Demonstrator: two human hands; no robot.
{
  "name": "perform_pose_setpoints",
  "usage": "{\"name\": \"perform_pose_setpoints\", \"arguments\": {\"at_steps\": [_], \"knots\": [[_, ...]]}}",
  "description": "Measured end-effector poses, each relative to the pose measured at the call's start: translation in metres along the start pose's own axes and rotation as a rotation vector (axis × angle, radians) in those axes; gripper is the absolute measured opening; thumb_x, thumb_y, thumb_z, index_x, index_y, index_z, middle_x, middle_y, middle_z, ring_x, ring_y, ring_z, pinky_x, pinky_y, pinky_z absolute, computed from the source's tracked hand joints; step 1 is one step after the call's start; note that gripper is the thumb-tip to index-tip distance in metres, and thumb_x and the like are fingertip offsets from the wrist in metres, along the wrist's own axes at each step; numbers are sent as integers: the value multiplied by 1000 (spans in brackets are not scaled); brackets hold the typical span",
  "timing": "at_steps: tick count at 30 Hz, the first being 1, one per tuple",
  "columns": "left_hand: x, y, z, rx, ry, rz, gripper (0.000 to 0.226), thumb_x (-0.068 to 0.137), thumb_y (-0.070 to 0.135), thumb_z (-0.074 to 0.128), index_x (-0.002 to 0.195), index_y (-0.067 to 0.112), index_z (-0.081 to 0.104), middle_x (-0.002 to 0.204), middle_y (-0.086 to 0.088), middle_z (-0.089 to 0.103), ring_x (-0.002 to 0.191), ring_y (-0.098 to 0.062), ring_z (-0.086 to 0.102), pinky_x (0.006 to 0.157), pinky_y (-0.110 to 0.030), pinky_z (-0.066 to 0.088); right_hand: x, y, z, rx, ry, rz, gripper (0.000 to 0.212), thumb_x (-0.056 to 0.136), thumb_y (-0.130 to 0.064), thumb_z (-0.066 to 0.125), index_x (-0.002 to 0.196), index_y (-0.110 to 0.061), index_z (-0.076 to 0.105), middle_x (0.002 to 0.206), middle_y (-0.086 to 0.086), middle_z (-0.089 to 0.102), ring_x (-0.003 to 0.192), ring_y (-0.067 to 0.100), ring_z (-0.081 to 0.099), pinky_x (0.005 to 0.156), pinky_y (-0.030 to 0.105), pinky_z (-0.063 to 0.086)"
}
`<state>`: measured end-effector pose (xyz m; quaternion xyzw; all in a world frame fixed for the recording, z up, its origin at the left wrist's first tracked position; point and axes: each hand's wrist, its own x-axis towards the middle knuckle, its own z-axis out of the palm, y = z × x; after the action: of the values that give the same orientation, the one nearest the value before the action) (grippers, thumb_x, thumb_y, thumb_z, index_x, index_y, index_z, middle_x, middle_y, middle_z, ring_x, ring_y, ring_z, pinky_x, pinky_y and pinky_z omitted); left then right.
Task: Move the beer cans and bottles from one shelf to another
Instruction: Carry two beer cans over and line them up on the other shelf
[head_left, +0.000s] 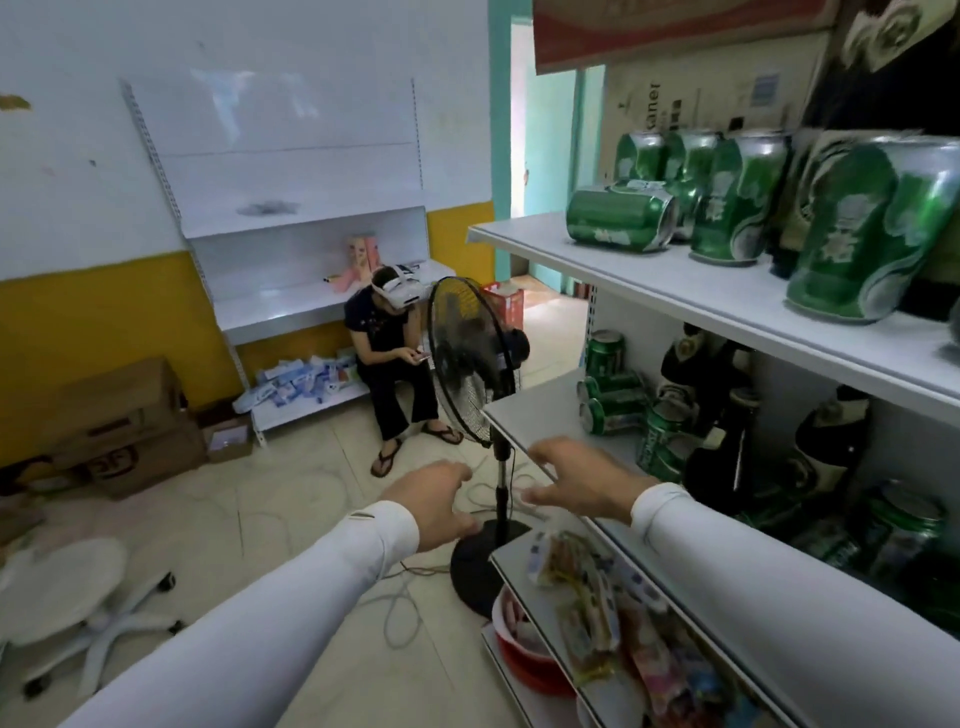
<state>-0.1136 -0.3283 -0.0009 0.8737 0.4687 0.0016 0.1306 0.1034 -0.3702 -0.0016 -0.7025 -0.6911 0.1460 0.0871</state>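
Now both arms reach forward, left hand (434, 501) and right hand (582, 480) loose-fingered, holding nothing.

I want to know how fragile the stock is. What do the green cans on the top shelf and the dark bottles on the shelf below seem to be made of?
Green cans: probably thin aluminium, glossy printed; silvery rims, dented sides. Dark bottles: likely glass, judging by their dark glossy surfaces, though blur leaves it uncertain.
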Motion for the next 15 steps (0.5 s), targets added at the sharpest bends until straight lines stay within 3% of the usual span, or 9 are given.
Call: {"name": "perform_pose_setpoints", "arguments": {"at_steps": [5,8,11,13,15], "knots": [[88,-39,-14,29,-17,182,62,82,49,64,136,23,45,131,2,54,117,-19,54,95,-32,47,56,5,-5,55,83,157,67,83,-50,70,138,-16,50,134,2,57,119,21,55,97,33,47],[142,-48,-26,54,-51,314,58,79,53,64,127,24,50,126,2,57,114,-22,57,93,-35,49,70,11,-17,124,170,297,62,83,-47,71,133,-16,53,125,2,58,112,19,56,82,26,44],[184,-42,-33,77,-119,440,63,81,52,63,132,21,46,131,-2,54,117,-24,55,95,-34,47,68,14,-26,94,222,411,27,81,-48,71,93,-29,57,90,-10,52,85,18,52,61,25,36],[203,-30,-33,90,-153,543,66,82,50,63,136,19,43,134,-3,53,118,-23,54,97,-34,46,61,13,-38,73,240,508,23,83,-47,70,94,-33,56,95,-8,58,88,19,55,68,31,44],[220,-19,-32,101,-176,629,68,82,51,63,138,19,42,134,-3,52,117,-24,54,96,-34,46,58,17,-47,72,255,595,49,83,-50,70,124,-24,58,123,1,62,109,21,59,88,32,48]]}}
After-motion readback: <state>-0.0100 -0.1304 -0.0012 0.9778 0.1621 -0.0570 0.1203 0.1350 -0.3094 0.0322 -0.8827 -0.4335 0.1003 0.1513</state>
